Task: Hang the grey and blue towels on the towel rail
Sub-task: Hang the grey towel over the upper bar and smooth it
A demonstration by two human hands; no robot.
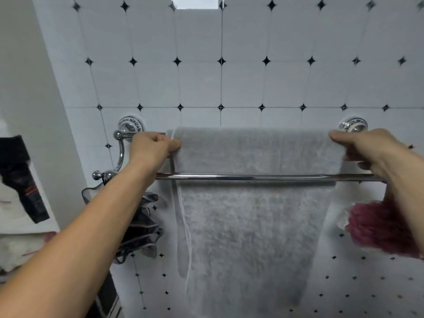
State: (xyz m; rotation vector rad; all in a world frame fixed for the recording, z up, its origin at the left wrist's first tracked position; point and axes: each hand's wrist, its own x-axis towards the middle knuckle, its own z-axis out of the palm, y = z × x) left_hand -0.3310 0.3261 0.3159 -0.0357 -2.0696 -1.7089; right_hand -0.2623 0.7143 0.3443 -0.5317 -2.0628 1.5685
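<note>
A grey towel (252, 214) is draped over the back bar of a chrome double towel rail (263, 177) on the tiled wall and hangs down behind the front bar. My left hand (152, 149) pinches the towel's upper left edge near the left bracket. My right hand (364, 148) grips the towel's upper right edge beside the right bracket. Both hands reach over the front bar. No blue towel is in view.
A dark mesh bath sponge (140, 228) hangs from the rail's left end. A pink and white puff (376, 228) hangs at the right, under my right forearm. A white shelf unit with a dark tube (25, 180) and folded cloths stands at the left.
</note>
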